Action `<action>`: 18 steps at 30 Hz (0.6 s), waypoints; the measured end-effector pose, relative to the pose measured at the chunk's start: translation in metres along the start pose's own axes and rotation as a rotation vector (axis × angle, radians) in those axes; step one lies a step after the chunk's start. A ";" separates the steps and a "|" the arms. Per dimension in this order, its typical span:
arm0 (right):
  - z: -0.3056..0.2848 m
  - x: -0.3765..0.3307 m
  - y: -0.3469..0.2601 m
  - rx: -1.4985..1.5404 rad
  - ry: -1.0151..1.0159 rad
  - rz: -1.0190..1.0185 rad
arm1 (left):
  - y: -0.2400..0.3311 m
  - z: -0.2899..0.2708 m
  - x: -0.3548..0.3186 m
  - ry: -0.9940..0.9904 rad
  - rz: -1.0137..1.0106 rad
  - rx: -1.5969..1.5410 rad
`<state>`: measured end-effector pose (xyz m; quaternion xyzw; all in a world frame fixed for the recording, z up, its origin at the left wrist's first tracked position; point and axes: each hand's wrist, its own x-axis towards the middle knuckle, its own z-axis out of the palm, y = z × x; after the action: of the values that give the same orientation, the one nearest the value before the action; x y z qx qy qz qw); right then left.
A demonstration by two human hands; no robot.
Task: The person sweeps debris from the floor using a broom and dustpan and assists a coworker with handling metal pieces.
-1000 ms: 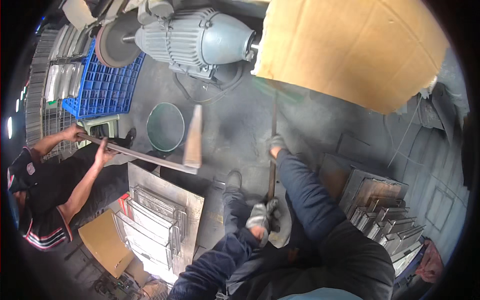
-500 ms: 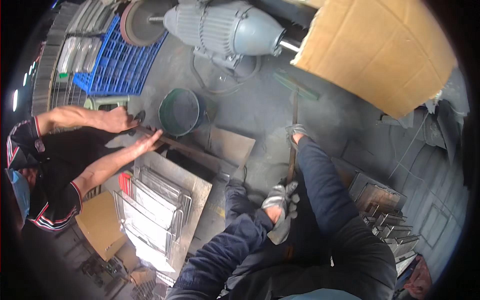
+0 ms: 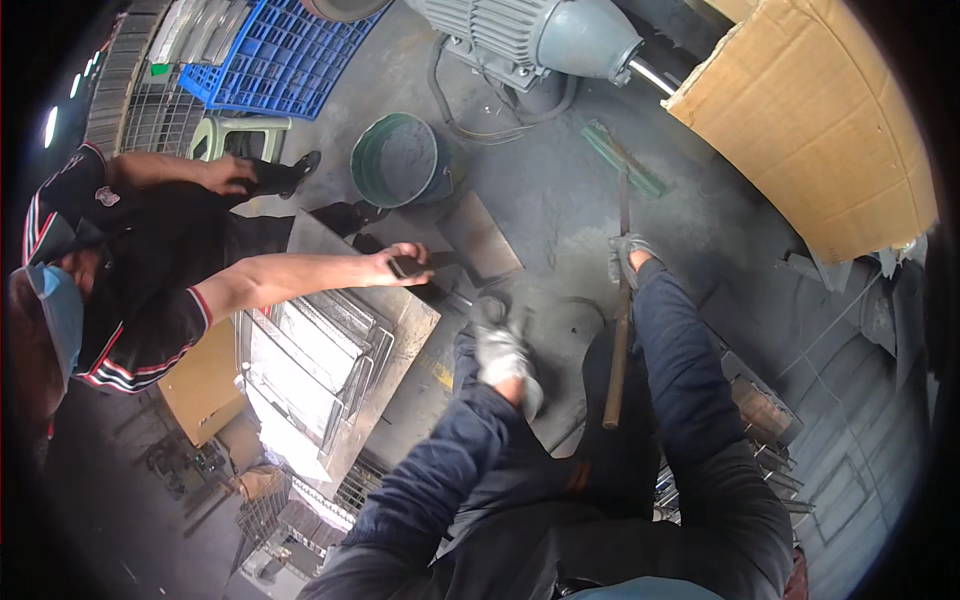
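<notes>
Looking down over two dark blue sleeves onto a dusty grey concrete floor. The right hand, in a grey work glove, is wrapped tight around a long thin tool with a wooden handle, gripping it high up the shaft; the handle's butt hangs free between the person's legs, while the far end runs out to a green flat crosspiece lying on the floor just below the big grey electric motor. The left hand, also in a grey glove, is raised in front of the left sleeve and looks blurred; it seems loosely curled with nothing in it, though how far the fingers are closed is hard to tell. It is well apart from the tool. To the left, a co-worker in a dark shirt with red and white trim stretches one bare hand out to a dark flat metal plate on the floor, fingers at a dark piece at its edge; their other hand rests by their knee. Below that arm stands a stack of shiny sheet-metal trays. Further up sit a round green bucket, a pale green plastic stool and a blue plastic crate. A large brown cardboard sheet leans at upper right.
</notes>
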<state>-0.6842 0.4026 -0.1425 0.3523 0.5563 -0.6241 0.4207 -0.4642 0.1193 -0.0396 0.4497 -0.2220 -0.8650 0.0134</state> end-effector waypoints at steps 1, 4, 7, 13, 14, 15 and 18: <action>0.019 -0.008 -0.010 0.039 -0.068 0.031 | 0.038 -0.067 0.030 -0.237 0.134 0.031; 0.009 -0.005 -0.002 -0.008 -0.002 0.059 | 0.066 -0.057 0.062 -0.140 0.374 0.098; -0.024 -0.006 0.023 0.045 0.094 0.128 | 0.093 0.053 0.010 0.111 0.451 0.931; 0.008 0.016 0.035 -0.137 0.064 0.038 | 0.161 -0.089 0.081 0.019 0.461 1.902; 0.016 -0.001 0.028 -0.093 0.049 0.046 | 0.169 -0.084 0.088 -0.089 0.476 2.361; 0.013 -0.017 0.019 -0.046 0.052 0.047 | 0.169 -0.065 0.097 -0.246 0.484 2.808; -0.049 -0.051 0.024 -0.080 0.087 0.066 | 0.140 0.057 0.076 -0.079 0.122 2.524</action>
<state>-0.6434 0.4571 -0.1123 0.3802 0.5866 -0.5712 0.4302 -0.5790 -0.0021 -0.0144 0.1125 -0.9114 -0.0625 -0.3910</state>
